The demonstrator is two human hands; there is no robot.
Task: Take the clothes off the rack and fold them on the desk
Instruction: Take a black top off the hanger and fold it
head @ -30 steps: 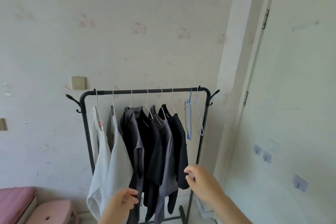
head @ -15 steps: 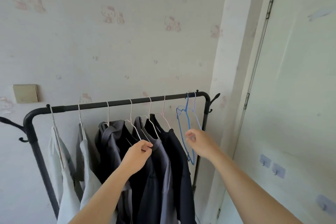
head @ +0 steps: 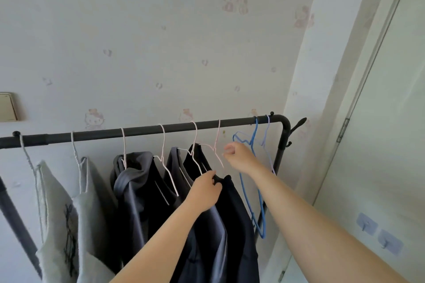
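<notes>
A black clothes rack (head: 142,130) spans the view. On thin wire hangers it carries two light grey garments (head: 92,202) at the left and several dark shirts in the middle. My left hand (head: 204,190) grips the collar of the rightmost dark shirt (head: 236,213), which hangs on a pale pink hanger (head: 217,135). My right hand (head: 239,156) is raised with curled fingers right beside that hanger's neck. Whether it pinches the wire is unclear. The desk is out of view.
An empty blue hanger (head: 247,190) and an empty lilac hanger (head: 266,135) hang at the rail's right end, behind my right arm. A white door (head: 379,145) with stick-on hooks (head: 377,232) stands close on the right. Wallpapered wall lies behind the rack.
The view has moved closer to the rail. My left hand has slid right onto the rightmost dark shirt's collar. My right hand has moved left from the blue hanger to the pink one.
</notes>
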